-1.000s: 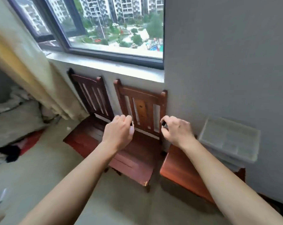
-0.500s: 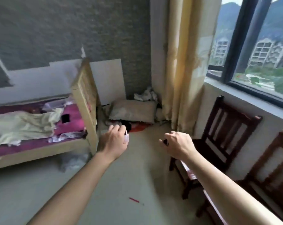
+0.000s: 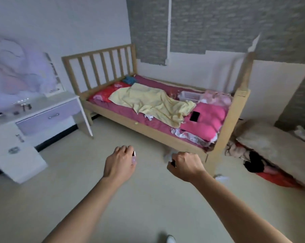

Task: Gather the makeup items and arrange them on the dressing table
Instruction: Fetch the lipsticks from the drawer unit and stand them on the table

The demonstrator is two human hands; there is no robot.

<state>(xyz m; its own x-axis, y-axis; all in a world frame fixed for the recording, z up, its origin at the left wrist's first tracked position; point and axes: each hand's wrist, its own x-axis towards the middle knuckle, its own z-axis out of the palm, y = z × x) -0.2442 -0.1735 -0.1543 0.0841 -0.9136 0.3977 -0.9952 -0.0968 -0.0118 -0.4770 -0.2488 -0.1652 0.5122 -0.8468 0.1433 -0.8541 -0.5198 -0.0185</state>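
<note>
— On the dressing table [image 3: 43, 106]?
— A few small dark things [image 3: 23, 105] on the white top, too blurred to name.
— And on the bed [image 3: 148, 127]?
— A red pillow [image 3: 104, 92] by the headboard, a crumpled yellow blanket [image 3: 151, 102] across the middle, a clear box [image 3: 189, 97] just beside it, a pink cushion [image 3: 211, 123] at the foot end under a black phone [image 3: 194, 116].
— On the floor [image 3: 148, 199]?
— A long beige cushion [image 3: 274, 146] right of the bed, a heap of clothes [image 3: 255, 162] touching it.

At nine o'clock the dressing table [image 3: 64, 100] is showing white with a lilac drawer [image 3: 48, 116]. At twelve o'clock the pale wood bed [image 3: 99, 67] is carrying a magenta sheet [image 3: 118, 109], yellow blanket [image 3: 148, 100] and pink pillow [image 3: 211, 121] under grey brick-patterned wallpaper [image 3: 218, 23]. The left hand [image 3: 119, 162] is gripping a pale pink makeup item [image 3: 134, 160], the right hand [image 3: 185, 165] a dark item [image 3: 173, 163].
</note>
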